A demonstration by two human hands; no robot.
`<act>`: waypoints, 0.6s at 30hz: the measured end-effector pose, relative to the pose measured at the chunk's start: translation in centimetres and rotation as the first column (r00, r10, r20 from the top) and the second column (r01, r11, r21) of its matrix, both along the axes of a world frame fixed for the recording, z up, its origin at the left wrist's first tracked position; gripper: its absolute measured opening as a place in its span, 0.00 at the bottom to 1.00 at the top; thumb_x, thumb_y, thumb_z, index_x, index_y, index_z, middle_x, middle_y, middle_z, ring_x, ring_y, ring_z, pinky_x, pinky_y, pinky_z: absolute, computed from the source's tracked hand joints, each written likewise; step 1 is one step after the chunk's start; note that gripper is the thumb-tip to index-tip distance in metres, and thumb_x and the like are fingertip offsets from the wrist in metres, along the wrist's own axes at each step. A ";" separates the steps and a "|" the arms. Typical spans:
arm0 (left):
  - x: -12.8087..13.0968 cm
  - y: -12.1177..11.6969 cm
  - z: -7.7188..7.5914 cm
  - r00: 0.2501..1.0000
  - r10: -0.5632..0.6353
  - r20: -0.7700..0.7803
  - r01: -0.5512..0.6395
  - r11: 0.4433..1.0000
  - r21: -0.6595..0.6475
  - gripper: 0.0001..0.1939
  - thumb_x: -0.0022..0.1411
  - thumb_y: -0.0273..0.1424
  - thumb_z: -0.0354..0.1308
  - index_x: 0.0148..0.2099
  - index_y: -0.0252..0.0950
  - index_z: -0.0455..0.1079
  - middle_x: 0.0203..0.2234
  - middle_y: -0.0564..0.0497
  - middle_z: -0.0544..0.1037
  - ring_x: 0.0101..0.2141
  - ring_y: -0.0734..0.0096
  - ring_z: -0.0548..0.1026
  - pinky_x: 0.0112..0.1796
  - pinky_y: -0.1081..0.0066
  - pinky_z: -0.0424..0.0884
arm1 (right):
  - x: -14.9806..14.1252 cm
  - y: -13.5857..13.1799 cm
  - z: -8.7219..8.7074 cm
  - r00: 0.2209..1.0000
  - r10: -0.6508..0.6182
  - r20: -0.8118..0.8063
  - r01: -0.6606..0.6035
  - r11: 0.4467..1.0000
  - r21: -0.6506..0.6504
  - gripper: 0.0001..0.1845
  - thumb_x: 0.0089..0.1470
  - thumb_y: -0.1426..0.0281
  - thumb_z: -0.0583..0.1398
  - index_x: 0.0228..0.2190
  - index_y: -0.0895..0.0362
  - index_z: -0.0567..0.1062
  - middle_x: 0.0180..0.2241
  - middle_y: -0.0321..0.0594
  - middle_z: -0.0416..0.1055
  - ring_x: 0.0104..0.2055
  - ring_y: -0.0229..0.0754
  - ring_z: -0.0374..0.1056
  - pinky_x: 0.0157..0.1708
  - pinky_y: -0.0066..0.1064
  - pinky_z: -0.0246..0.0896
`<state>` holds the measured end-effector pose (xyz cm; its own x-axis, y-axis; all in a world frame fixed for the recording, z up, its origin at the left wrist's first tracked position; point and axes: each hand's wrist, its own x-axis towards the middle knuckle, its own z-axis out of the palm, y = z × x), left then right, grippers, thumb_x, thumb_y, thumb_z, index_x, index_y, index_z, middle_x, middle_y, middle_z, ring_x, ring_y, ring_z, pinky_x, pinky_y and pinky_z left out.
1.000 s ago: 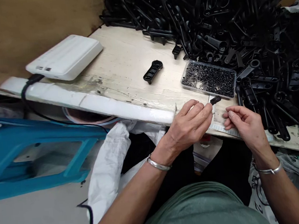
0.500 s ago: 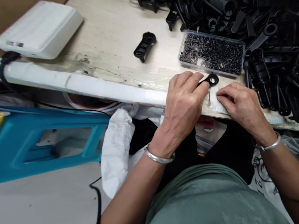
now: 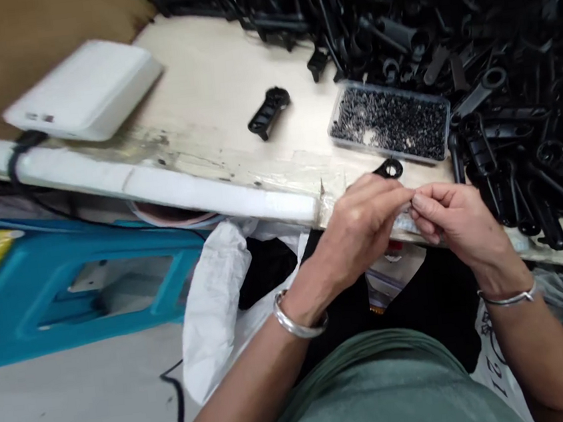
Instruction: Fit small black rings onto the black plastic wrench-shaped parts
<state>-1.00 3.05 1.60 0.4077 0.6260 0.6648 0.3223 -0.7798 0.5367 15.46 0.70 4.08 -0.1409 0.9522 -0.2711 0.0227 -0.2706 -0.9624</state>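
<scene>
My left hand (image 3: pixel 370 218) is closed over a black plastic part with a ring-shaped end (image 3: pixel 390 168), which pokes out past its knuckles at the table's front edge. The rest of that part is hidden beneath the hand. My right hand (image 3: pixel 456 219) is closed in a pinch, its thumb and forefinger meeting the left fingertips. Whatever lies in the pinch is too small or covered to make out. Just beyond both hands stands a clear plastic box (image 3: pixel 390 149) holding many tiny black pieces.
A heap of black plastic parts (image 3: pixel 483 122) covers the table's back and right. One loose black part (image 3: pixel 270 113) lies left of the box. A white device (image 3: pixel 88 90) with a black cable sits at far left. Below is a blue plastic stool (image 3: pixel 114 242).
My right hand has moved left and my left fingers have reached right, so their fingertips now meet. The view has tilted, shifting the table scene lower in the picture.
</scene>
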 end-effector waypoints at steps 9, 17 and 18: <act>-0.1 -0.9 -0.3 0.984 0.176 0.023 -0.177 0.983 0.046 0.08 0.64 0.20 0.52 0.37 0.31 0.72 0.32 0.48 0.79 0.33 0.71 0.75 0.37 0.72 0.73 | -0.2 0.3 0.1 0.975 -0.033 0.220 0.009 0.994 0.108 0.17 0.55 0.57 0.62 0.24 0.58 0.73 0.15 0.31 0.63 0.17 0.33 0.57 0.18 0.25 0.51; -1.2 -0.4 0.2 0.962 0.255 0.096 -0.250 0.966 -0.066 0.06 0.64 0.21 0.54 0.39 0.33 0.73 0.33 0.49 0.80 0.36 0.71 0.76 0.39 0.71 0.74 | 0.9 6.8 2.8 0.332 -0.279 0.901 -0.334 0.858 0.389 0.10 0.58 0.74 0.58 0.34 0.55 0.80 0.35 0.40 0.78 0.38 0.46 0.72 0.39 0.35 0.61; -1.2 -0.3 0.2 0.962 0.256 0.096 -0.251 0.966 -0.063 0.06 0.64 0.21 0.54 0.39 0.33 0.73 0.32 0.48 0.79 0.36 0.71 0.75 0.39 0.70 0.74 | 0.6 7.6 3.1 0.270 -0.246 0.931 -0.369 0.866 0.336 0.11 0.58 0.75 0.57 0.34 0.55 0.80 0.35 0.41 0.78 0.39 0.47 0.72 0.39 0.35 0.61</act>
<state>-2.24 2.72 1.80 0.1624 0.7332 0.6604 0.4474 -0.6512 0.6130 16.03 8.30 7.14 -0.1487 0.9774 0.1502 0.9619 0.1782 -0.2074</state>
